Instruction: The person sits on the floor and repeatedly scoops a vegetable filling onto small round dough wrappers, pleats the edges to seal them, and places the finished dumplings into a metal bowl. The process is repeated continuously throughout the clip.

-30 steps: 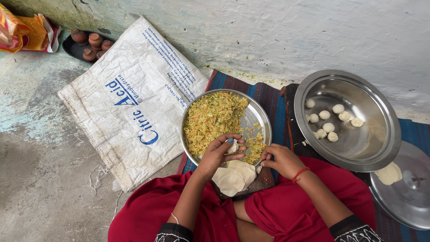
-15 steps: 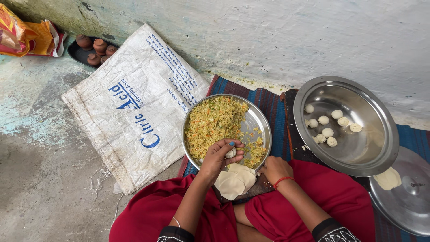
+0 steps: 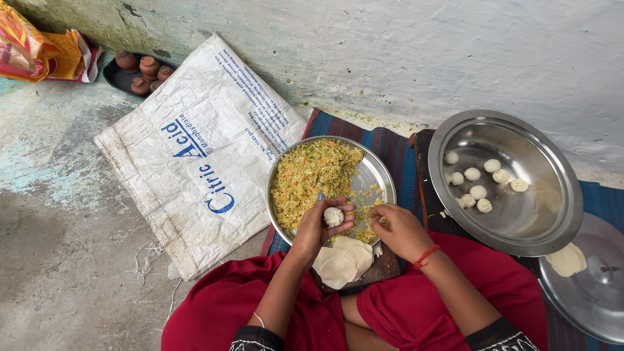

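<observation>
Nearest the camera, on a dark board between the knees, lies a small stack of flat, pale, round dough wrappers (image 3: 343,262), unfilled. Just above it the left hand (image 3: 320,224) is cupped, fingers curled around a small white gathered dumpling (image 3: 333,216), which sits in the palm over the near rim of the plate. The right hand (image 3: 398,227) rests just beside it, fingers loosely bent at the plate's edge; whether it pinches any filling cannot be told.

Beyond the hands stands a round steel plate (image 3: 380,174) heaped on its left half with yellow shredded vegetable filling (image 3: 311,179); the right half is largely bare, with scattered shreds.

Farther right, a large steel bowl (image 3: 539,224) holds eight or so finished white dumplings (image 3: 480,184), grouped on its left side. A steel lid (image 3: 595,296) lies beside it, bearing one pale dough piece.

Judgement: work is partly done. Several pieces are complete, one is in hand, and a few wrappers and much filling remain.
</observation>
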